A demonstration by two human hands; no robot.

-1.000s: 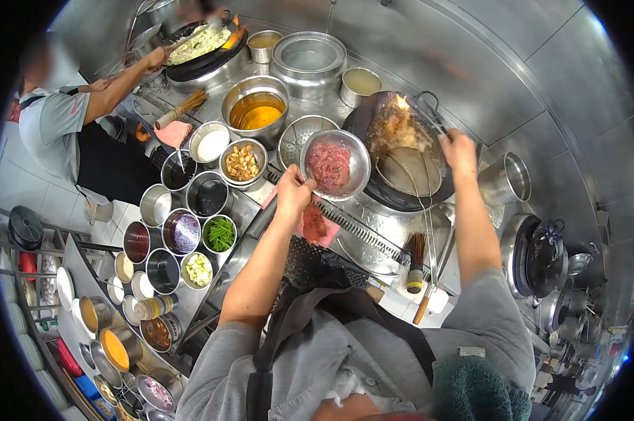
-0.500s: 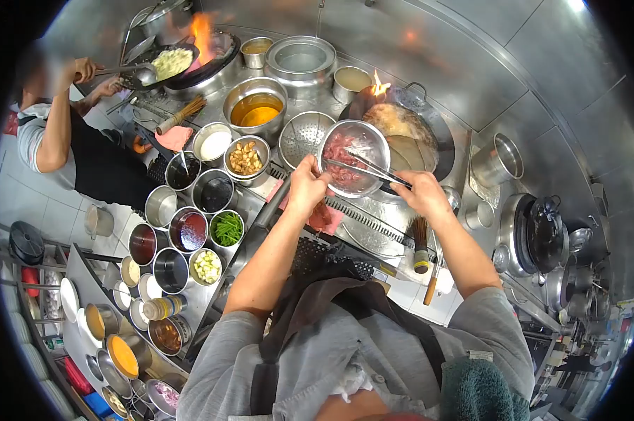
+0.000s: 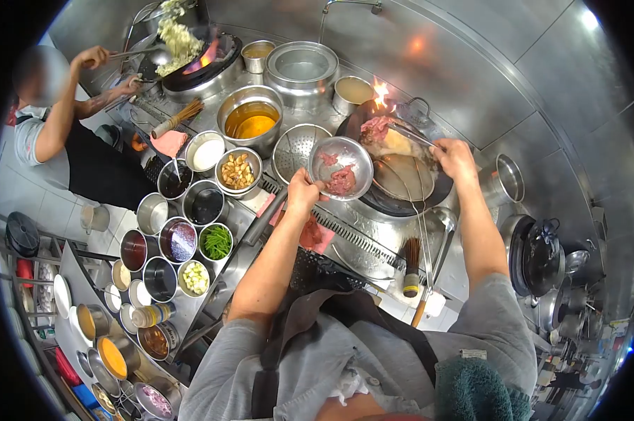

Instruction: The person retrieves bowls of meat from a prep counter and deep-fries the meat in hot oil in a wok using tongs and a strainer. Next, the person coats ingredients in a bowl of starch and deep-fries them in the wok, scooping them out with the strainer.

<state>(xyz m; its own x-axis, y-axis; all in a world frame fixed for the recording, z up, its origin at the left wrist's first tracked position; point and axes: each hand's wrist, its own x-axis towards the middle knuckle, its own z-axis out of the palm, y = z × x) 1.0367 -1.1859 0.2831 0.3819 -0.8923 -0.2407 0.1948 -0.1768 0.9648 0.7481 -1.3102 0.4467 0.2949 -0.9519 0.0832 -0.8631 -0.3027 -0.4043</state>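
Observation:
My left hand grips the rim of a metal bowl with some raw red meat slices in it. The fingers of my right hand are closed on metal tongs, which reach over the wok. Red meat is at the tips of the tongs, over the left part of the wok. A round wire strainer with a long handle lies across the wok's near part. Flame rises behind the wok.
At the left a co-worker tosses food over another flaming wok. Between are a pot of orange liquid, a perforated strainer and a bowl of browned pieces. A bamboo brush lies near the stove's front edge.
My right hand has moved the tongs from the bowl back to the wok, with meat at their tips. The bowl holds less meat. The co-worker's food has risen into the air.

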